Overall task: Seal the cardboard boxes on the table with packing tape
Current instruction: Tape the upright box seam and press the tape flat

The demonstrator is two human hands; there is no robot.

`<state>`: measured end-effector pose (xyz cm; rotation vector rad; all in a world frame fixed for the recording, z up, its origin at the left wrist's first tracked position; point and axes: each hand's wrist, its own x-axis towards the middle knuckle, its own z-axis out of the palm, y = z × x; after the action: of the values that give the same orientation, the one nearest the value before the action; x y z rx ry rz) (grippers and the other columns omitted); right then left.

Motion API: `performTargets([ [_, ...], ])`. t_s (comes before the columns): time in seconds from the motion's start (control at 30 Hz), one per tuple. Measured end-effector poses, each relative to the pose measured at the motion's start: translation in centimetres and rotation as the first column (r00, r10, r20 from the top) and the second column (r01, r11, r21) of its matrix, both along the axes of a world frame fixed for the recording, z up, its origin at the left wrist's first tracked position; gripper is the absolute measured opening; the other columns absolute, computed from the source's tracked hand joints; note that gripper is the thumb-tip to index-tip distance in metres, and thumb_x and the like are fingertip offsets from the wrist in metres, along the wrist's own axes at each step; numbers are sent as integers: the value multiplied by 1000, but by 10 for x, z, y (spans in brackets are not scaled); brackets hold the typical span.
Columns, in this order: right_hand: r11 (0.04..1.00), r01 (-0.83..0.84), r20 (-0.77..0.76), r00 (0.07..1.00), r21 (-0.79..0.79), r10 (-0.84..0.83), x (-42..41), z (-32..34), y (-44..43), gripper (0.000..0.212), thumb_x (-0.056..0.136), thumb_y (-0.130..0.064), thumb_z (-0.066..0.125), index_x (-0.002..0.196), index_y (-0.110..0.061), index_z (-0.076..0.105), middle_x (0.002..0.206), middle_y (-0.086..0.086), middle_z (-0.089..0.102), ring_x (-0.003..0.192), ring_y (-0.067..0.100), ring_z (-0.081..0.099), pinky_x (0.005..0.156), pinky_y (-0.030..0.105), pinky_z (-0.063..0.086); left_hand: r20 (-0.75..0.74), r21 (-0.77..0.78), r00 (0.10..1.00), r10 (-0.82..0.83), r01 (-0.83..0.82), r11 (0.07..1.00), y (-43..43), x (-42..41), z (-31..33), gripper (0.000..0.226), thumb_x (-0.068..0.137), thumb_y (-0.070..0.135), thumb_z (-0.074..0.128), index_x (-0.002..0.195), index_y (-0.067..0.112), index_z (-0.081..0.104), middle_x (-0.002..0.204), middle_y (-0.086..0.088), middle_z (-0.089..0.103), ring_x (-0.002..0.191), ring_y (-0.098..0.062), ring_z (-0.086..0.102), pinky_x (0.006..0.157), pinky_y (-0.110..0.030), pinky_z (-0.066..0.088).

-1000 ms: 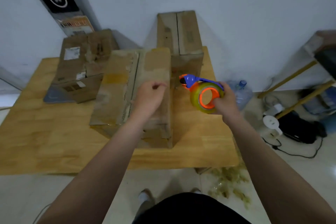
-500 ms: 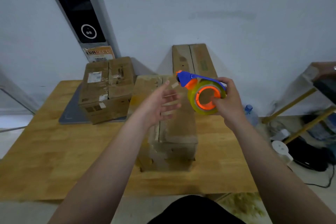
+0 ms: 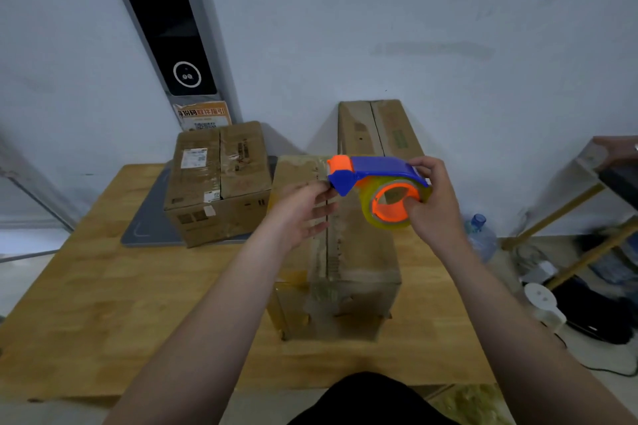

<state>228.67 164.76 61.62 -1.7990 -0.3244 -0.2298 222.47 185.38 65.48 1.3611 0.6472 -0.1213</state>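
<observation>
Three cardboard boxes stand on the wooden table (image 3: 103,293). The long middle box (image 3: 355,262) lies right in front of me with its top seam facing up. A squat box with labels (image 3: 221,179) sits at the back left, and a tall narrow box (image 3: 379,128) leans near the wall. My right hand (image 3: 435,207) grips a blue and orange tape dispenser (image 3: 376,171) with its yellowish roll (image 3: 367,214), held in the air above the middle box. My left hand (image 3: 303,210) is beside the dispenser's front end, its fingers loosely extended and fingertips at the blue nose.
A grey mat (image 3: 146,221) lies under the left box. Off the table's right edge are a water bottle (image 3: 481,235), a wooden frame (image 3: 566,217), a white socket block (image 3: 543,302) and cables on the floor. A black wall panel (image 3: 165,21) rises behind.
My left hand left the middle box's top and rose to the dispenser's front end. My right hand lifted the dispenser higher and levelled it. My view tilted up toward the wall.
</observation>
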Motion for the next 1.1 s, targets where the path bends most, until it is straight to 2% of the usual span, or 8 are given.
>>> performTargets([
  [0.17, 995, -57, 80, 995, -83, 64, -3, -5, -1, 68, 79, 10, 61, 119, -41, 40, 122, 2, 57, 107, 10, 60, 77, 29, 53, 10, 71, 998, 55, -56, 996, 10, -6, -8, 8, 98, 28, 63, 94, 24, 68, 69, 11, 73, 85, -14, 70, 94, -43, 53],
  [0.27, 983, -129, 112, 983, -127, 144, -7, -9, -2, 78, 81, 12, 59, 131, -44, 36, 125, 2, 60, 108, 13, 62, 84, 31, 54, 5, 95, 999, 50, -50, 994, 15, -12, -15, 12, 97, 31, 65, 97, 20, 70, 80, 4, 72, 86, -16, 68, 92, -44, 56],
  [0.4, 962, -102, 200, 967, -255, 155, -9, -14, -3, 83, 74, 16, 54, 143, -30, 45, 136, -1, 55, 123, 16, 54, 101, 38, 49, 36, 185, 999, 23, -29, 982, 20, -21, -25, 20, 102, 30, 61, 87, 21, 72, 77, 5, 71, 80, -15, 67, 88, -40, 56],
  [0.5, 931, -101, 240, 951, -350, 194, -14, -16, -2, 82, 73, 8, 51, 143, -33, 48, 127, 1, 51, 111, 17, 53, 91, 41, 51, 90, 329, 996, 6, -36, 944, 23, -29, -28, 29, 102, 28, 60, 76, 22, 71, 69, 7, 70, 78, -12, 67, 84, -38, 54],
  [0.67, 871, -70, 347, 899, -486, 266, -25, -18, -5, 74, 78, -5, 50, 145, -37, 47, 120, 1, 47, 94, 25, 55, 66, 49, 54, 127, 426, 991, -45, -14, 904, 32, -49, -35, 29, 104, 25, 57, 80, 23, 73, 76, 7, 71, 82, -11, 67, 79, -34, 53],
  [0.87, 896, -21, 356, 913, -444, 198, -27, -33, -27, 61, 86, -8, 50, 142, -30, 52, 122, 3, 46, 101, 21, 53, 73, 45, 54, 153, 450, 979, 132, -188, 873, 63, -71, -43, 24, 100, 34, 65, 82, 18, 72, 82, 5, 72, 86, -13, 66, 79, -32, 52],
  [1.0, 891, -19, 357, 912, -453, 202, -34, -40, -42, 55, 86, -16, 44, 139, -20, 58, 121, 5, 47, 103, 22, 53, 75, 44, 54, 72, 467, 992, 106, -127, 875, 87, -94, -58, 25, 99, 36, 66, 87, 16, 76, 86, 3, 74, 92, -16, 67, 82, -35, 53],
  [1.1, 885, -24, 381, 897, -465, 225, -45, -49, -35, 53, 87, -14, 45, 138, -18, 60, 120, 7, 48, 99, 22, 53, 70, 44, 53, 73, 496, 981, 180, -192, 847, 87, -101, -73, 28, 98, 36, 67, 81, 16, 77, 80, 3, 74, 86, -16, 68, 82, -36, 53],
])
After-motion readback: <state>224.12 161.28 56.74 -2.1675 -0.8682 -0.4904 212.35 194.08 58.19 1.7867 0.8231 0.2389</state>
